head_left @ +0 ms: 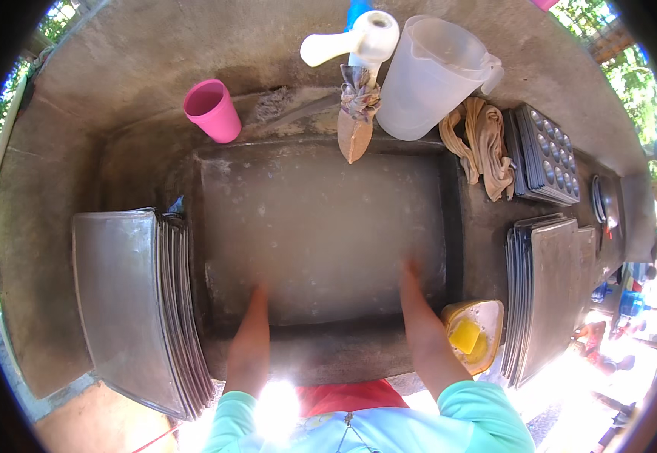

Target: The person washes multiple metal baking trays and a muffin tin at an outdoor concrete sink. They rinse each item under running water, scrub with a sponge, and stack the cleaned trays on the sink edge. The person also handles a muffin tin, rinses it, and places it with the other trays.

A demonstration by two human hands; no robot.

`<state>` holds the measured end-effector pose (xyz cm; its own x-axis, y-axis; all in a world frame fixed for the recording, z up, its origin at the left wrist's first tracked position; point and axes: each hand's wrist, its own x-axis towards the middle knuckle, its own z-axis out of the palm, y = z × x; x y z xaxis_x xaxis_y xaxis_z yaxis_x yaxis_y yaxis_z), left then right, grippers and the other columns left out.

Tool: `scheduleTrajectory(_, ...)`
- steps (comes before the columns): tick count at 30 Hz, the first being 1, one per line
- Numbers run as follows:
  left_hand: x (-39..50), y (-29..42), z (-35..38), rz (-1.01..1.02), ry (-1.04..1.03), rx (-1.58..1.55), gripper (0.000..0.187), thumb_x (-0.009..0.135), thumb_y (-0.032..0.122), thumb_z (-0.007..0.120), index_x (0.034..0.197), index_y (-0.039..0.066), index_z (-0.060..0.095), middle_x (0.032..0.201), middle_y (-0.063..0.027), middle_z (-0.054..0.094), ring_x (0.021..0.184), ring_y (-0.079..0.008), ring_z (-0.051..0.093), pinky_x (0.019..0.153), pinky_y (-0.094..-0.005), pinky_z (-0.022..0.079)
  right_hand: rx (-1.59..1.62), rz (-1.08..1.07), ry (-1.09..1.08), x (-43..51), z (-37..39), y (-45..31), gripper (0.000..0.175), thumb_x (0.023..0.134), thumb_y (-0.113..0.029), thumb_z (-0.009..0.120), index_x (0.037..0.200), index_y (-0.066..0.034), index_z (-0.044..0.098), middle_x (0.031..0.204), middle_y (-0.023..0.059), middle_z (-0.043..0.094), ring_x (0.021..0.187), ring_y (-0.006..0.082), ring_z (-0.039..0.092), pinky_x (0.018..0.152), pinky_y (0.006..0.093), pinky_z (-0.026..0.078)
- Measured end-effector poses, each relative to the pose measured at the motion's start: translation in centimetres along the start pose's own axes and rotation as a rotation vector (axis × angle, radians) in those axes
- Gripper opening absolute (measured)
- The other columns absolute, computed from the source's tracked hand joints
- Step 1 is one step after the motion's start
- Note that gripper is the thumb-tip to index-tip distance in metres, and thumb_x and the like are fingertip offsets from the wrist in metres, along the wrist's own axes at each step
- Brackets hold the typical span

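Both my arms reach down into cloudy grey-brown water (323, 226) that fills a concrete sink basin (454, 226). My left hand (261, 289) goes under near the front left of the water; only the wrist shows faintly. Farther right, my right hand (412, 266) is a blurred shape below the surface. The murk hides the fingers of both hands and anything they may hold or touch. Beside my right forearm stands a yellowish plastic tub (500, 323) of suds, with a yellow sponge (465, 336) in it.
Metal baking sheets stand stacked on the left (119, 294) and right (555, 294). A pink cup (221, 116), a white tap (376, 37) with cloth tied on its spout, and a clear plastic pitcher (425, 85) line the back. Rags (490, 147) lie near muffin tins (552, 153).
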<state>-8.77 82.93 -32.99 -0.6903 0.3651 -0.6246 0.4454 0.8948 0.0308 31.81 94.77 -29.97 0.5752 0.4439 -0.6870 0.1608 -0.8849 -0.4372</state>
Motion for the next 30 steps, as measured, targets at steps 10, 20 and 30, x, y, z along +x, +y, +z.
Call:
scheduleTrajectory(10, -5.1, -0.3, -5.5, 0.308, -0.068, -0.633, 0.052, 0.075, 0.033, 0.062, 0.112, -0.002, 0.052, 0.108, -0.0178, 0.058, 0.096, -0.0287, 0.056, 0.083, -0.0364, 0.044, 0.485, 0.265, 0.0, -1.9, 3.0, 3.0, 0.054, 0.086, -0.043, 0.046, 0.127, -0.0093, 0.036, 0.131, 0.0095, 0.038, 0.12, 0.0274, 0.036, 0.096, 0.0465, 0.031)
scheduleTrajectory(20, -16.2, -0.8, -14.2, 0.359, -0.555, -1.449, 0.056, 0.056, 0.002, 0.053, 0.112, 0.0, 0.05, 0.094, -0.0091, 0.059, 0.086, -0.0202, 0.056, 0.079, -0.032, 0.045, 0.592, 0.215, -0.018, -2.7, 1.5, 4.2, 0.049, 0.087, -0.042, 0.045, 0.124, -0.0092, 0.042, 0.127, 0.0091, 0.044, 0.116, 0.0268, 0.041, 0.093, 0.0479, 0.034)
scheduleTrajectory(30, -28.2, -3.9, -23.8, 0.441, -0.275, -1.433, 0.052, 0.055, -0.002, 0.052, 0.107, -0.004, 0.05, 0.081, -0.0039, 0.055, 0.07, -0.0103, 0.052, 0.063, -0.021, 0.041, 0.814, 0.451, -0.377, -10.5, 0.4, 3.9, 0.04, 0.087, -0.044, 0.045, 0.113, -0.0137, 0.052, 0.116, 0.0039, 0.054, 0.11, 0.0273, 0.047, 0.088, 0.0568, 0.035)
